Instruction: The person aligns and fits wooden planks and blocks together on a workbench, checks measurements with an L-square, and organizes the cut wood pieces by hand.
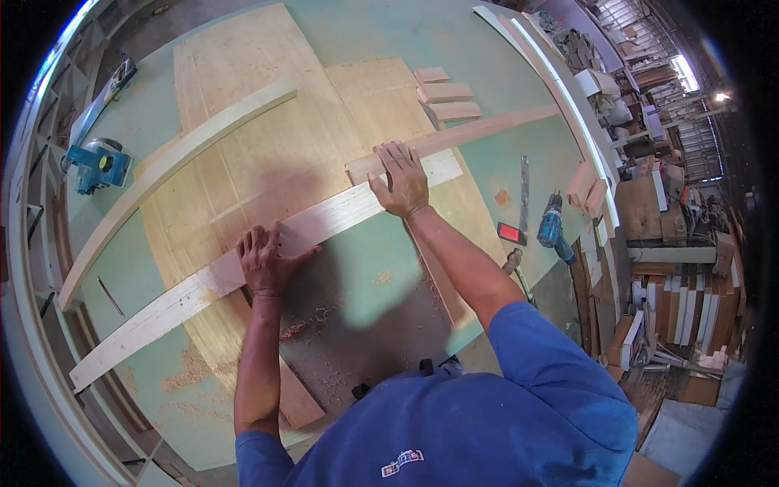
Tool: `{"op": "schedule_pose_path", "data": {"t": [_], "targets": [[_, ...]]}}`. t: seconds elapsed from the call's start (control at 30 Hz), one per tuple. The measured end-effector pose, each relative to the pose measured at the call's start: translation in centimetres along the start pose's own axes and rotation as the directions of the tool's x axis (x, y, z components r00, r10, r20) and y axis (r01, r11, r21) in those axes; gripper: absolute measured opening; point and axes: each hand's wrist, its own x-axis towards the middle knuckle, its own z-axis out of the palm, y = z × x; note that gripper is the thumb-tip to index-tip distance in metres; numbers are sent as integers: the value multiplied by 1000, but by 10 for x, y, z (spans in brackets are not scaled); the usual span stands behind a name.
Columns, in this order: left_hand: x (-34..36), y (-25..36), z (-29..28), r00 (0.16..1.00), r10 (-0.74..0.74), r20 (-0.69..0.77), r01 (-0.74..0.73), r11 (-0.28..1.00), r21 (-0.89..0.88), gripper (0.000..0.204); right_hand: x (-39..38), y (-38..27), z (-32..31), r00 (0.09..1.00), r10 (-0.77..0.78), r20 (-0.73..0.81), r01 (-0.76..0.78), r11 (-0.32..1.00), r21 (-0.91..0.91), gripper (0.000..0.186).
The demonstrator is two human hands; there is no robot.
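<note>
A long pale wooden plank (331, 213) lies slantwise across the bench in front of me, from the lower left to the upper right. My left hand (266, 258) rests on its middle, fingers apart at the far edge and thumb stretched to the right. Flat on its right part lies my right hand (400, 180), fingers extended toward the far edge and thumb apart. A second wooden strip (487, 130) runs from beside my right fingers to the upper right. Beneath the plank are wide light wooden boards (243, 81). Both palms' undersides are hidden.
A curved wooden piece (174, 170) lies far left, near a blue power tool (101, 165). Short wood blocks (451, 92) sit at the back. On the right are a blue cordless drill (552, 223), a metal ruler (523, 195) and a hammer (515, 264). Shavings (191, 369) litter the green bench.
</note>
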Motion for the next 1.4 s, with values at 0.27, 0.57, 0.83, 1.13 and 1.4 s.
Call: {"op": "schedule_pose_path", "data": {"t": [0.27,0.57,0.83,1.13,1.4], "targets": [[7,-5,1,1000,-3,10,3,1000,-12,89,8,0,4,1000,-8,-1,8,1000,13,63],[13,-9,2,999,-7,31,7,1000,-16,89,15,3,9,1000,8,7,-8,1000,0,63],[18,-12,5,1000,15,-5,-15,1000,11,90,19,3,12,1000,14,-4,-14,1000,8,63],[27,-14,6,1000,3,-10,-3,1000,8,90,29,4,14,1000,10,2,-10,1000,21,62],[27,-19,10,999,-38,39,38,999,8,91,33,3,15,1000,5,-7,-5,1000,23,62]]}}
